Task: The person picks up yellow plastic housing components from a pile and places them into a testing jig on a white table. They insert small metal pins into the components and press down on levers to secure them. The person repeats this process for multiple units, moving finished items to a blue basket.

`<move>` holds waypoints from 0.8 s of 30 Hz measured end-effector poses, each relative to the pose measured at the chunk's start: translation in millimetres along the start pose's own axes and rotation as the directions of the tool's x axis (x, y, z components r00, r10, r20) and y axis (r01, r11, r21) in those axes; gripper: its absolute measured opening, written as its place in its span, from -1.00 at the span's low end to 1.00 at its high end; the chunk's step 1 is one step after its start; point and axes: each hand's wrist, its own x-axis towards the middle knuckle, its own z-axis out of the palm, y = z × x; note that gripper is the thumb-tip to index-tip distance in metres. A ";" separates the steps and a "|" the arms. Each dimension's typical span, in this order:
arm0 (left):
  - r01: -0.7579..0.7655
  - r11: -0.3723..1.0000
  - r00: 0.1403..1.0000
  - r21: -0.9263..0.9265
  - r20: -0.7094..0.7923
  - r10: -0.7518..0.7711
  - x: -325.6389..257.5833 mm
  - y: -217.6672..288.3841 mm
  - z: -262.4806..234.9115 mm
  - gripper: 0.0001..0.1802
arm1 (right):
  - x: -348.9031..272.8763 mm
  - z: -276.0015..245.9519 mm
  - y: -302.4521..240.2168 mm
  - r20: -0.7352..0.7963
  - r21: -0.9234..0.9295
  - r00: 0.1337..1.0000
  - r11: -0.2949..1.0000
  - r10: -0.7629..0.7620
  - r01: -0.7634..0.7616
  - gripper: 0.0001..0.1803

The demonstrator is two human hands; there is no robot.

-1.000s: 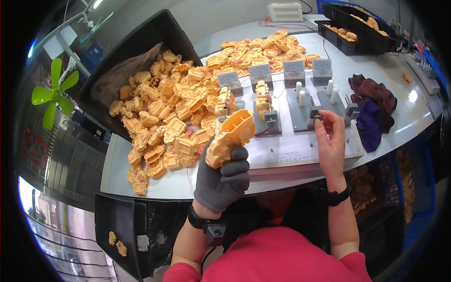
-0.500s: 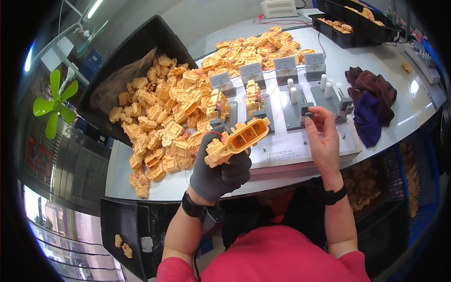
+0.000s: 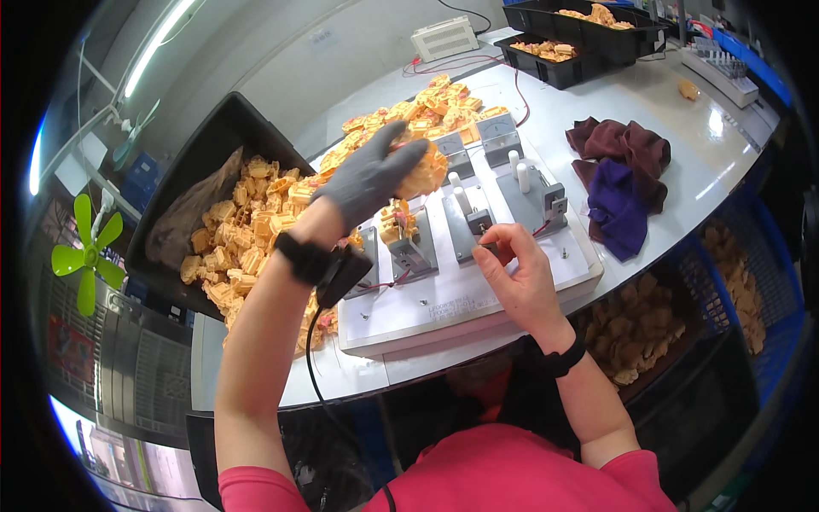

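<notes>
My left hand (image 3: 372,175), in a grey glove, is raised over the white fixture board (image 3: 478,294) and grips an orange plastic part (image 3: 424,171). My bare right hand (image 3: 516,277) rests on the board, its fingertips pinching a small grey clamp (image 3: 480,224) at the middle jig. Another orange part (image 3: 395,224) sits in the left jig just below my left hand. Two white pegs (image 3: 519,169) stand at the back of the board.
A big heap of orange parts (image 3: 247,235) spills from a black bin (image 3: 200,171) at the left. More parts (image 3: 426,107) lie behind the board. Dark red and purple cloths (image 3: 621,175) lie at the right. Black trays (image 3: 580,38) stand at the far edge.
My left hand has lifted the orange part from near the table's front edge up and away over the jigs. My right hand stays at the middle clamp.
</notes>
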 end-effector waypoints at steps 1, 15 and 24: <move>0.009 0.995 1.000 0.099 -0.009 -0.009 10.1 1.8 6.6 -0.14 | -0.6 0.9 -1.4 0.015 0.010 1.000 1.000 0.024 -0.024 -0.77; -0.022 0.712 0.961 0.702 0.212 -0.179 15.9 39.9 47.9 -0.11 | -3.6 4.2 -2.1 0.029 0.024 0.999 0.999 0.039 -0.039 -0.74; 0.156 0.818 0.894 0.554 0.274 -0.355 17.9 22.6 65.2 -0.13 | -2.9 3.0 -3.2 0.040 0.012 0.998 0.999 0.046 -0.046 -0.73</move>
